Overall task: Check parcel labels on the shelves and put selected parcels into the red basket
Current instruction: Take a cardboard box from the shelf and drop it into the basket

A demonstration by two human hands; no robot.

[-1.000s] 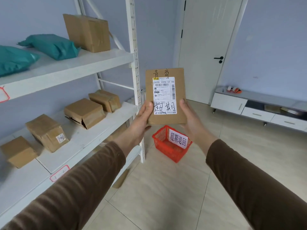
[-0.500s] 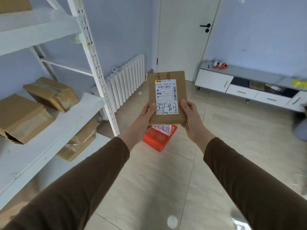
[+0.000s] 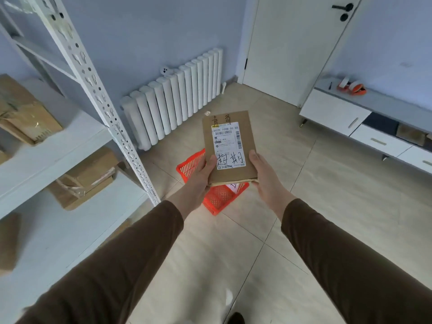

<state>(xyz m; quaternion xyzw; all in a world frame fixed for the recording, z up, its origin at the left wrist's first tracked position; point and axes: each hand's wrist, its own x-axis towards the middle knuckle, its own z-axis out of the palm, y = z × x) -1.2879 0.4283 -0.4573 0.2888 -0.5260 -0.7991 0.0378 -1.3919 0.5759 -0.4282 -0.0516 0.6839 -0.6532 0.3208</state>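
A flat brown cardboard parcel (image 3: pixel 230 146) with a white shipping label and black handwriting is held up in both hands, label facing me. My left hand (image 3: pixel 198 176) grips its lower left edge, thumb on the front. My right hand (image 3: pixel 264 176) grips its lower right edge. The red basket (image 3: pixel 218 198) sits on the tiled floor directly below and behind the parcel, partly hidden by it and by my left hand.
White metal shelves (image 3: pixel 56 155) stand at the left with brown parcels (image 3: pixel 25 113) on them and a perforated upright post (image 3: pixel 102 101). A white radiator (image 3: pixel 177 94) lines the wall. A door (image 3: pixel 292 43) and a low white cabinet (image 3: pixel 364 122) are at the right.
I have come closer to the basket and my view has tilted down. The parcel now sits lower in the view, over the basket. Both hands keep the same grip.
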